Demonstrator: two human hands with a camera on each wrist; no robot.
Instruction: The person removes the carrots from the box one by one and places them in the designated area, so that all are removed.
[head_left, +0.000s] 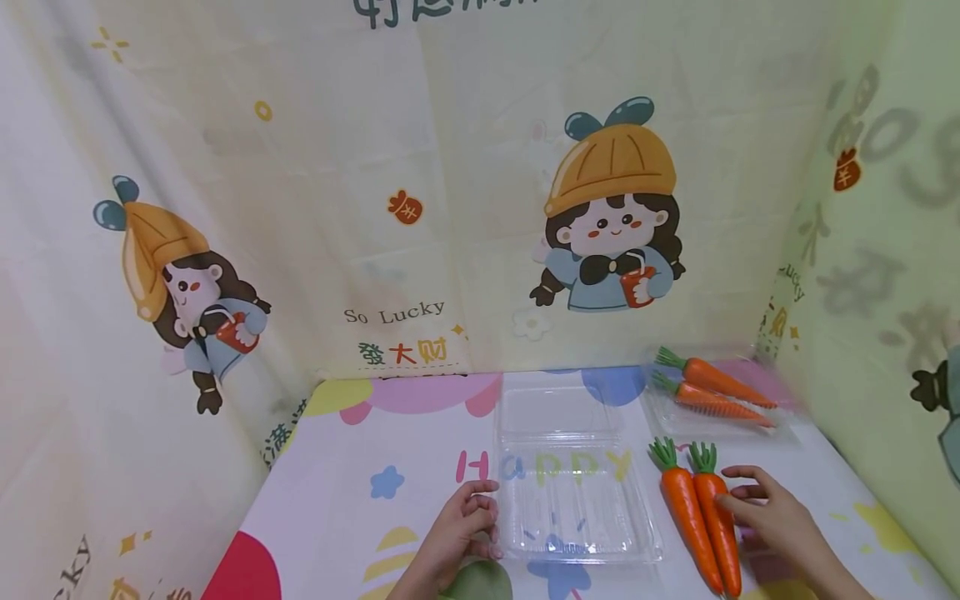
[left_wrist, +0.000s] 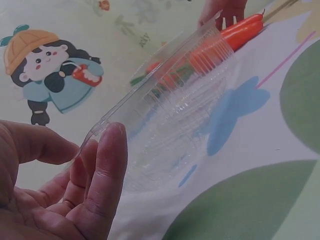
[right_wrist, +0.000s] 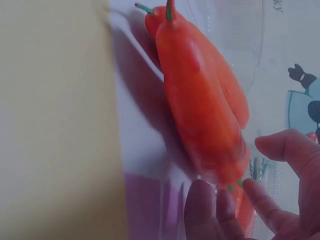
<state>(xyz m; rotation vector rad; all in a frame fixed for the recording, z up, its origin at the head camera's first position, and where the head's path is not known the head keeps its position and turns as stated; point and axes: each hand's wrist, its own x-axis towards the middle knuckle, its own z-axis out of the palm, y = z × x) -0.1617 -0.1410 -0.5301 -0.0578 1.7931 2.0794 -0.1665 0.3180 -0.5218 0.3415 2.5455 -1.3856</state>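
A clear plastic clamshell box [head_left: 573,533] lies with its lid folded back on the patterned table. My left hand [head_left: 463,527] pinches its left rim between thumb and fingers, as the left wrist view shows the hand [left_wrist: 75,185] at the box's edge [left_wrist: 102,120]. To the right of the box two orange carrots with green tops lie side by side, the left carrot [head_left: 684,517] and the right carrot [head_left: 717,521]. My right hand [head_left: 772,510] is at the right carrot, thumb and fingers spread apart; whether the fingertips touch it, I cannot tell.
At the back right stands another clear plastic box [head_left: 660,421] with two carrots [head_left: 716,379] in it. Printed cloth walls [head_left: 480,167] rise behind the table [head_left: 337,467] and on both sides.
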